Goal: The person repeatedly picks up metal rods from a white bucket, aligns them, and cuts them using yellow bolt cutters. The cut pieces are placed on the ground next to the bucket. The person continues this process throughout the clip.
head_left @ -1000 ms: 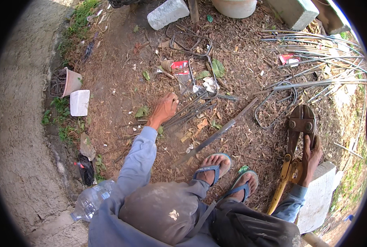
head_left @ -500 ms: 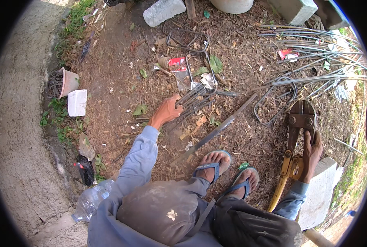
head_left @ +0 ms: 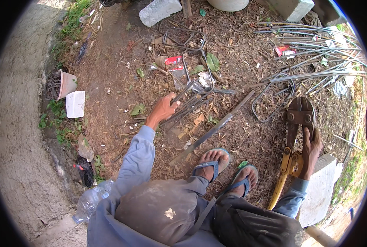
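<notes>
My left hand (head_left: pixel 163 108) is closed around a thin piece of steel rod (head_left: pixel 184 91) that sticks out up and to the right. Just beside and below that hand, several cut rods (head_left: pixel 190 108) lie in a loose bundle on the ground. My right hand (head_left: pixel 312 145) grips the bolt cutter (head_left: pixel 290 142) just below its dark jaws (head_left: pixel 301 111). One yellow handle (head_left: pixel 279 188) of the cutter runs down beside my right forearm. Between the hands, a long flat metal bar (head_left: pixel 213 131) lies slantwise in front of my sandalled feet (head_left: pixel 210 166).
Long steel rods (head_left: pixel 315 47) are spread at the far right, near a bent rod loop (head_left: pixel 255 108). More bent loops (head_left: pixel 204 41) lie at the far middle. A concrete block (head_left: pixel 318 193) is beside my right forearm. A bucket of wire (head_left: pixel 67 85) and a plastic bottle (head_left: pixel 88 202) are on the left.
The rods fanned out at my left hand have shifted; a slimmer piece now points from it, apart from the bundle. My right hand keeps its hold on the bolt cutter.
</notes>
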Demonstrator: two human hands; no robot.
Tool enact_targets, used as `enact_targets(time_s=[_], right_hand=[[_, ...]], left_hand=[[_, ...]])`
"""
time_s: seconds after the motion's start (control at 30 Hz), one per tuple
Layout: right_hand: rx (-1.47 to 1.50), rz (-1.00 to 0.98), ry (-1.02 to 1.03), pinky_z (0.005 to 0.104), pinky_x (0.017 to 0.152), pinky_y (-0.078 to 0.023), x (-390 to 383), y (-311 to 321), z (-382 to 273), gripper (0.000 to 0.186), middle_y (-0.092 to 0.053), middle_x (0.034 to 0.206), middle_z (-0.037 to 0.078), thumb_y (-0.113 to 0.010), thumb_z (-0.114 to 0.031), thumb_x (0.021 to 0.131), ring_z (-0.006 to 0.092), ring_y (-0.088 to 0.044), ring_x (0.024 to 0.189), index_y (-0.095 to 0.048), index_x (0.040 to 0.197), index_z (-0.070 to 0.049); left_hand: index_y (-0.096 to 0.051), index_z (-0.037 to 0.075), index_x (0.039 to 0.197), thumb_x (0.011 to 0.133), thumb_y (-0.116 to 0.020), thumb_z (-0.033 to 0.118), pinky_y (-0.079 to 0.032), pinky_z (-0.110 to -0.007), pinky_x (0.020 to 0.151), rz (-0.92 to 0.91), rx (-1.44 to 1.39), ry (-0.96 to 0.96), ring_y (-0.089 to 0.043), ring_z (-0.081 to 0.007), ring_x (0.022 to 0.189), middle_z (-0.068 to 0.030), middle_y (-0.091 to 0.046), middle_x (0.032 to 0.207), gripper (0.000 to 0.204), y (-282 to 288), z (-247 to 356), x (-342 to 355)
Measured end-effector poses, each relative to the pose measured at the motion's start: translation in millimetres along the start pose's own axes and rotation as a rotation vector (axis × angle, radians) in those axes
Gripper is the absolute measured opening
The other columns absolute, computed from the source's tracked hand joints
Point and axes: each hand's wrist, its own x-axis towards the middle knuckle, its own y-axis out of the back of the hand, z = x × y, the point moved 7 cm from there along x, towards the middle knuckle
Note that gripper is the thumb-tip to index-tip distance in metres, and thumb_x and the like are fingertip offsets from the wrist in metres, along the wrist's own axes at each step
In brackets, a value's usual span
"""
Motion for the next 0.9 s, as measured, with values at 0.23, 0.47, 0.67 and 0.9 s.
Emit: enact_targets(time_s=[0.23,0.47,0.67,0.9], right_hand=[[0.03,-0.049,-0.04,0.0441,0.084,-0.049,-1.1,-0.1,0.2,0.05,-0.069,0.105,0.021,-0.061,-0.043,0.096,0.0339,-0.066,0.096,-0.063,0.12,0.001],[-0.014,-0.002,-0.011,0.0459,0.082,-0.05,-1.3,-0.5,-2.5,0.042,-0.071,0.103,0.019,-0.06,-0.04,0.097,0.0321,-0.069,0.092,-0.064,0.118,-0.005],[-0.031,-0.015,-0.048,0.0459,0.083,-0.051,2.3,-0.1,14.2,0.044,-0.07,0.104,0.019,-0.059,-0.042,0.097,0.0329,-0.068,0.093,-0.065,0.12,-0.005],[-0.076,-0.095,-0.067,0.0469,0.09,-0.048,3.8,-8.5,4.2,0.054,-0.068,0.112,0.023,-0.059,-0.048,0.096,0.0357,-0.065,0.104,-0.063,0.125,-0.003]], left_hand=[[-0.066,0.002,0.098,0.084,-0.077,0.028,-0.05,-0.043,0.077,-0.023,-0.062,0.051,-0.066,-0.0281,0.08,-0.0149,-0.068,0.087,0.031,-7.2,17.1,-5.7],[-0.066,0.0,0.107,0.087,-0.072,0.03,-0.05,-0.043,0.084,-0.025,-0.108,0.011,-0.066,-0.0313,0.09,-0.0185,-0.069,0.095,0.036,-17.2,-6.0,5.5],[-0.064,0.001,0.111,0.088,-0.069,0.033,-0.05,-0.045,0.086,-0.054,-0.048,-0.041,-0.065,-0.0371,0.095,-0.0218,-0.067,0.099,0.04,-12.1,9.1,4.5],[-0.067,0.003,0.104,0.081,-0.076,0.026,-0.052,-0.044,0.077,0.016,-0.099,0.018,-0.068,-0.032,0.085,-0.0219,-0.07,0.093,0.033,-26.0,20.8,-8.5]])
